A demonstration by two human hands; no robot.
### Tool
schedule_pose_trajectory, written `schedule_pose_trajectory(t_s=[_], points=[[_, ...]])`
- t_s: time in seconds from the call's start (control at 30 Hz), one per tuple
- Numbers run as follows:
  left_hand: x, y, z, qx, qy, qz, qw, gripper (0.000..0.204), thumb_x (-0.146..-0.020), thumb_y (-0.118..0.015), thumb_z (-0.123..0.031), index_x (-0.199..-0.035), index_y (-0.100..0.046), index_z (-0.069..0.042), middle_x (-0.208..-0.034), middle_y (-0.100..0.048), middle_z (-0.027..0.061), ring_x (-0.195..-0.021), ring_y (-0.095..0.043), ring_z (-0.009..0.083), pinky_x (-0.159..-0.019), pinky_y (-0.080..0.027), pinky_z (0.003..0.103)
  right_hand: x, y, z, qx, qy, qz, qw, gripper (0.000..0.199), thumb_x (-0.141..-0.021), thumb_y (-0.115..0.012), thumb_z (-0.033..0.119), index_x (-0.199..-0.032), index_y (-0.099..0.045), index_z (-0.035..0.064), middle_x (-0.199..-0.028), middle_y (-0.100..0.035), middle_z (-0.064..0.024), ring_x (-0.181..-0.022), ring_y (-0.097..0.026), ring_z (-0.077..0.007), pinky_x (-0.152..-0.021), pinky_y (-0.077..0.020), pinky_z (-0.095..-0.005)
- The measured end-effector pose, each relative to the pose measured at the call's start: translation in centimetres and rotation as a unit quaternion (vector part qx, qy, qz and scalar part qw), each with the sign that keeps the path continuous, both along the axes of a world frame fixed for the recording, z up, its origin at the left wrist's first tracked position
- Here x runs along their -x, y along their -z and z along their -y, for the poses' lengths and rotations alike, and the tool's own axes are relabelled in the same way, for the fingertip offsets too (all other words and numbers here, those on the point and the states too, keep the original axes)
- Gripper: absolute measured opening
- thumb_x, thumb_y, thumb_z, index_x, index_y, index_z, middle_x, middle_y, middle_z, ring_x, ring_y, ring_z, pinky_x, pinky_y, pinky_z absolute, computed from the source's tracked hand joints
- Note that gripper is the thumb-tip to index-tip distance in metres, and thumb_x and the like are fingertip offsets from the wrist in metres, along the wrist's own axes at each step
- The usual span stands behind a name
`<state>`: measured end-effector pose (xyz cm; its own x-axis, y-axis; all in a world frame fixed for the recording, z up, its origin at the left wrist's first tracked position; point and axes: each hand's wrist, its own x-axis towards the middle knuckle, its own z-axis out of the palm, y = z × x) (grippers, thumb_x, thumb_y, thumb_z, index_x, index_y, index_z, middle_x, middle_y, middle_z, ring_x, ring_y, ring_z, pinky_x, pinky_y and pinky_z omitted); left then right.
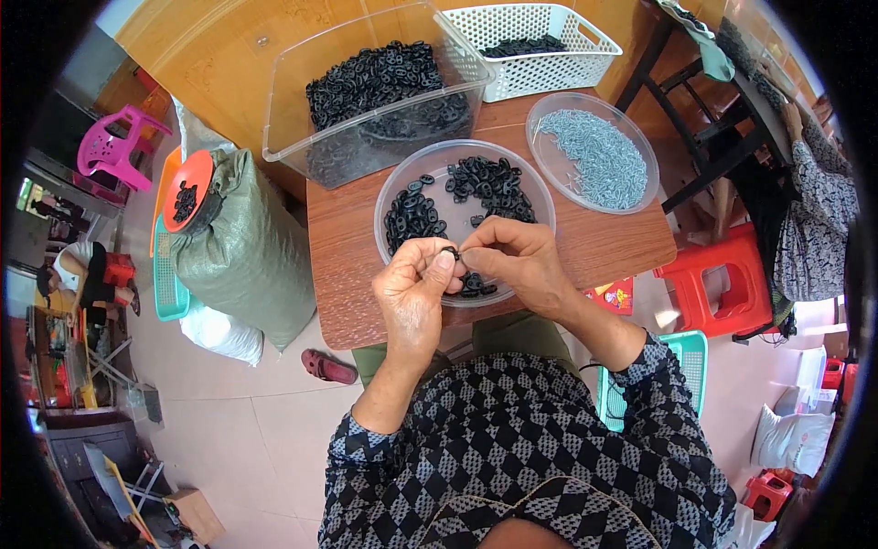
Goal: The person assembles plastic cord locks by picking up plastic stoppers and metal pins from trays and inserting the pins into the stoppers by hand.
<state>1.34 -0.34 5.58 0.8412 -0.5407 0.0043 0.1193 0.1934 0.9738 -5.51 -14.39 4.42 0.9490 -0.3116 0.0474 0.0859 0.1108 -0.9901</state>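
Observation:
A small black plastic part (450, 252) is pinched between the thumb and fingers of my left hand (412, 285). Right up against it, my right hand (523, 261) has thumb and forefinger pressed together; whatever they hold is too small to make out. Both hands hover over the near side of a round clear tub (545, 190). Inside lie black oval parts with holes (494, 186), in a right heap and a left heap (413, 218). To the right, a round clear tray (651, 174) holds a pile of small silvery screws or pins (599, 151).
Behind the tub stand a large clear bin (283, 119) of black parts and a white basket (549, 78). A full green sack (251, 242) with an orange dish (194, 174) flanks the wooden table (352, 293). Red stools (722, 279) and another person (823, 215) are at right.

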Motion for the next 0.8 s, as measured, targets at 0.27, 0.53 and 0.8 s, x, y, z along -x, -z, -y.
schedule_pose_trajectory(t_s=[0.27, 0.53, 0.8], points=[[0.23, 0.0, -0.06, -0.025, -0.004, 0.009, 1.0, 0.008, -0.09, -0.056, -0.004, -0.092, -0.061, 0.002, -0.077, -0.062, 0.0022, -0.066, -0.054, 0.0049, -0.061, -0.047, 0.019, 0.1, 0.0, -0.1, -0.034, -0.009, 0.006, 0.999, 0.008, -0.084, -0.063, 0.004, -0.089, -0.065, -0.0013, -0.081, -0.065, -0.0015, -0.073, -0.056, -0.0049, -0.065, -0.0439, -0.0191], [0.37, 0.08, -0.27, -0.025, -0.009, 0.024, 0.999, 0.007, -0.09, -0.057, -0.004, -0.092, -0.061, 0.001, -0.077, -0.062, 0.002, -0.066, -0.054, 0.0045, -0.06, -0.046, 0.018, 0.1, -0.28, -0.42, -0.041, -0.011, 0.005, 0.999, 0.008, -0.083, -0.064, 0.004, -0.089, -0.066, -0.0008, -0.08, -0.064, -0.0012, -0.073, -0.056, -0.0049, -0.065, -0.0436, -0.0192], [0.32, 0.03, -0.55, -0.017, -0.005, -0.007, 1.0, 0.007, -0.09, -0.057, -0.003, -0.091, -0.061, 0.002, -0.076, -0.062, 0.0021, -0.065, -0.053, 0.0045, -0.059, -0.046, 0.018, 0.06, -0.11, -0.61, -0.025, -0.009, 0.003, 1.0, 0.008, -0.083, -0.063, 0.003, -0.089, -0.066, -0.0015, -0.081, -0.065, -0.0019, -0.076, -0.058, -0.007, -0.069, -0.0459, -0.0205]])
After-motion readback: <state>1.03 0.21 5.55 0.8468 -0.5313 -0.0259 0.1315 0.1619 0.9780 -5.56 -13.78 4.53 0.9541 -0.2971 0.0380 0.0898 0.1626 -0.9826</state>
